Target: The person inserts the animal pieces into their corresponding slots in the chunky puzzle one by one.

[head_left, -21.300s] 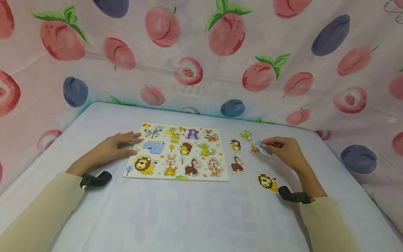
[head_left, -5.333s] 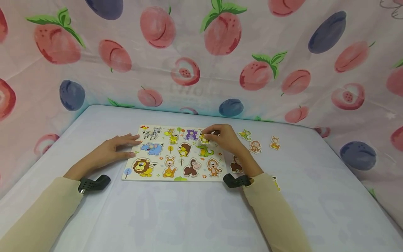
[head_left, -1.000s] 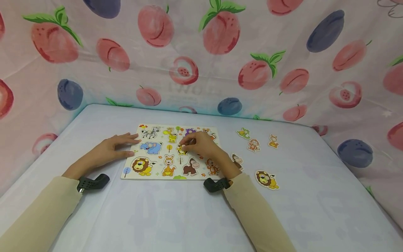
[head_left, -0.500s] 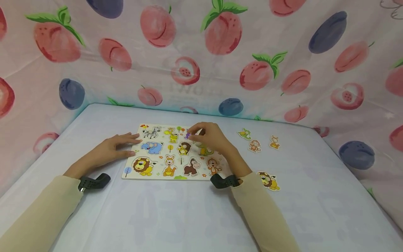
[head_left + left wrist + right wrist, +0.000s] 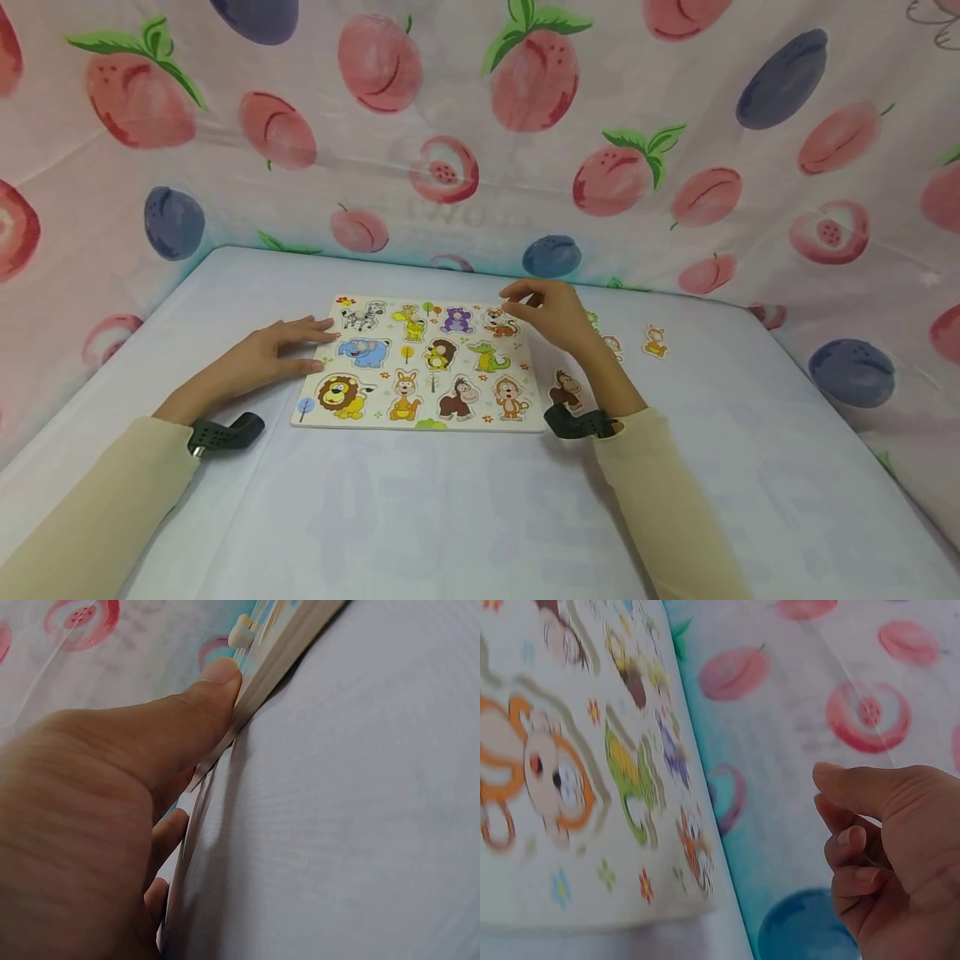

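Note:
My left hand lies at the left edge of a white animal peg puzzle board, fingers mostly straight. In the left wrist view its thumb touches the board's side, near a small knob. My right hand hovers over the board's back right corner, near the tiger; its fingers are loosely curled with nothing between them. The hedgehog piece sits in the middle row, its knob showing. Elephant, zebra, giraffe and purple bear are also on the board.
Loose pieces lie right of the board: a gorilla, a kangaroo, and a monkey and crocodile partly behind my right arm. The lion piece is hidden by the right forearm. A fruit-print curtain stands behind the table.
The right hand has released the hedgehog piece in the board's middle row, then lifted and moved right, off the middle of the board. The left hand has stayed at the left edge.

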Available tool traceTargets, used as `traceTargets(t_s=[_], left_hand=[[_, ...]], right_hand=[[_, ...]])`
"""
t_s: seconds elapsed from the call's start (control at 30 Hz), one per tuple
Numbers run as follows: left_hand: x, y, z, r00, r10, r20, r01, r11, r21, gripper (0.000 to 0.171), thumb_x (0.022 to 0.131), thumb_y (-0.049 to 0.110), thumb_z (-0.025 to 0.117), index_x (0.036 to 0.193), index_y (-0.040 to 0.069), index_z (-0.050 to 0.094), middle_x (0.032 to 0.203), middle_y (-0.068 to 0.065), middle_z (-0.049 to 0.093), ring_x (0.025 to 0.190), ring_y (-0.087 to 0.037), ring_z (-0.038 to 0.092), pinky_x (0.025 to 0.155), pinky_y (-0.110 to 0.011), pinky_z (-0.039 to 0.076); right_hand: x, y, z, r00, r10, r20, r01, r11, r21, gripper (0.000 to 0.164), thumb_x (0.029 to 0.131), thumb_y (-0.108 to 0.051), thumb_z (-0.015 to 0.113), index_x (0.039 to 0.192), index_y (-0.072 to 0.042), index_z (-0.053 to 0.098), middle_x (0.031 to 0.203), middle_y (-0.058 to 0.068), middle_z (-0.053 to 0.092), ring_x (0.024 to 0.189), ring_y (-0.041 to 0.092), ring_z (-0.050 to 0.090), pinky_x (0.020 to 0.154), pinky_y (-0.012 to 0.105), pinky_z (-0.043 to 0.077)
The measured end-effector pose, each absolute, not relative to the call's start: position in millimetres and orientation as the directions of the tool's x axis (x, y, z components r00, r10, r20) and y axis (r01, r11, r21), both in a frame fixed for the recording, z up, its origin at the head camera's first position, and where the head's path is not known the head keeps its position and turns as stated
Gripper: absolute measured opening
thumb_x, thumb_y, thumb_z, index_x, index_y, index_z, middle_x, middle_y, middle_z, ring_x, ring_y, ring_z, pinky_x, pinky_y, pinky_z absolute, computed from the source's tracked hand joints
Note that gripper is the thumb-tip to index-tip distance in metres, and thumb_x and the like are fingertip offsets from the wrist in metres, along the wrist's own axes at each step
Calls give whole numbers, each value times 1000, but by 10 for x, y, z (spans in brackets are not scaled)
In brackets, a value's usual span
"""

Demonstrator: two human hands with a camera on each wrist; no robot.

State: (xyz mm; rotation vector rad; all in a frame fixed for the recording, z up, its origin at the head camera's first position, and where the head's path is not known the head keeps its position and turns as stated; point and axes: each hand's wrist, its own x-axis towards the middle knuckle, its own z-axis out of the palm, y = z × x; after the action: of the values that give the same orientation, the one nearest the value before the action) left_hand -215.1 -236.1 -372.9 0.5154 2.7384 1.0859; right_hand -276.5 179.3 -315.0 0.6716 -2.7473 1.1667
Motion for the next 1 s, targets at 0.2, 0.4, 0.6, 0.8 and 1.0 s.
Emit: traceTargets(t_s=[0.2,0.4,0.6,0.8,1.0], left_hand=[[-2147,-2355,-3744,-930,367,-20,254,680,688,55,86,44,68,135,22,57,152,0,35,143,-31,16,108,-66,10],[-2138,-2348,-3731,-932,361,-33,241,684,689,55,86,45,68,135,22,57,152,0,34,144,-31,15,108,-65,10],[-2129,-2353,-3729,-933,359,-31,241,686,687,55,86,44,68,135,22,57,152,0,35,144,-31,15,108,-65,11],[-2140,-2343,-3744,-930,367,-32,245,680,691,55,87,44,68,135,22,56,152,1,34,144,-30,15,108,-66,11],[-2152,-2361,-3724,-932,363,-22,255,697,671,54,87,44,68,135,22,57,152,0,35,143,-31,16,108,-64,11]], right_hand=[[-2839,2072,-3204,-936,-271,223,-350,662,-663,19,91,-24,68,108,-16,70,102,3,66,80,25,60,66,36,50],[-2905,2307,-3255,-955,-206,212,-295,695,-655,23,91,-26,68,109,-13,70,106,3,67,84,24,59,64,34,48],[-2953,2444,-3236,-970,-118,214,-239,651,-721,23,92,-25,66,111,-12,70,106,7,65,89,26,57,64,32,47],[-3030,2549,-3283,-975,-57,215,-203,628,-751,27,92,-29,67,111,-12,70,110,6,64,91,25,57,67,33,47],[-3089,2645,-3386,-981,-8,194,-161,593,-789,35,91,-34,66,114,-8,69,113,7,63,93,22,54,72,32,45]])
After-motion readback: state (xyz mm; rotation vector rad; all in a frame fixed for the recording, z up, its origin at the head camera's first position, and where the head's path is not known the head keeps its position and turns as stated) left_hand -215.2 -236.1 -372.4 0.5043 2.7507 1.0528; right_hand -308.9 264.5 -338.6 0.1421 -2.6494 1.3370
